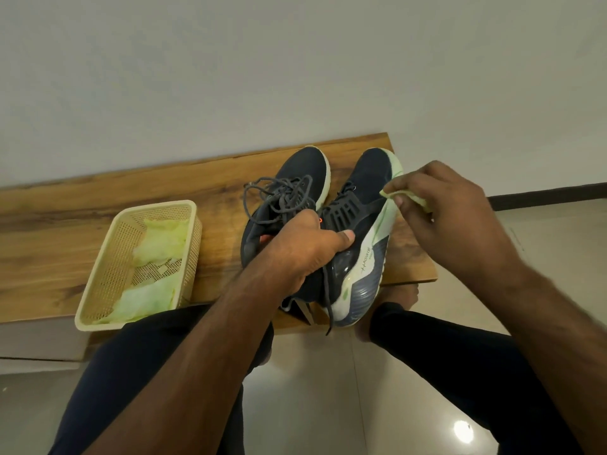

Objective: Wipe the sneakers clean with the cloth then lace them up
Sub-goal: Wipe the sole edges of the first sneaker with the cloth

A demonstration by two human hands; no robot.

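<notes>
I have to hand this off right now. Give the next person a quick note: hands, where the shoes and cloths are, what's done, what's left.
Left hand grips the collar of the right-side dark navy sneaker, steadying it on the wooden bench.
Right hand pinches a pale green cloth against that sneaker's white sole edge.
Other navy sneaker stands beside it, laces loose.
Spare green cloths lie in the cream plastic basket.
Done: wiping under way.
Left: finish wiping, lace both.
</notes>
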